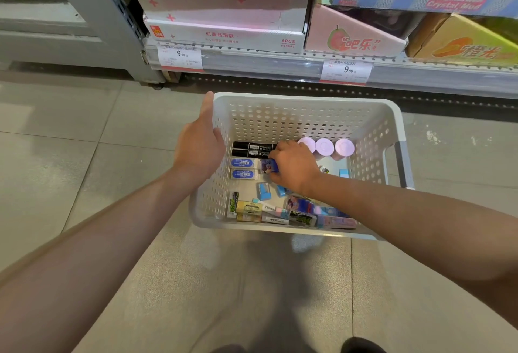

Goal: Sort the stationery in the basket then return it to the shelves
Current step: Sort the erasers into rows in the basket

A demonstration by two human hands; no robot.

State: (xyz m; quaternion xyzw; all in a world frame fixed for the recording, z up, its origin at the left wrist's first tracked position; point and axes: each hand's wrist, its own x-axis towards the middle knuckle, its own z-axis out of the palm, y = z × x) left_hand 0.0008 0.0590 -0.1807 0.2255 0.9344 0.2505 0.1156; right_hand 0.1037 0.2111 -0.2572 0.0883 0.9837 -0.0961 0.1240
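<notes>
A white perforated basket (305,117) stands on the floor below the shelves. My left hand (200,146) grips its left rim. My right hand (294,166) is inside it, fingers closed on a small blue and purple eraser pack (268,167). Beside that lie two black markers (252,149) and two blue-labelled erasers (242,169), lined up at the left. Three pink round-lidded jars (325,146) stand in a row at the back. A jumble of erasers and small packs (280,211) fills the near end.
The bottom shelf (280,63) runs across behind the basket, with price tags reading 9.90 and boxed goods: a white and pink box (224,33), a pink box (353,35), an orange box (462,44). Grey tiled floor surrounds the basket. My shoe tip (361,345) shows at the bottom.
</notes>
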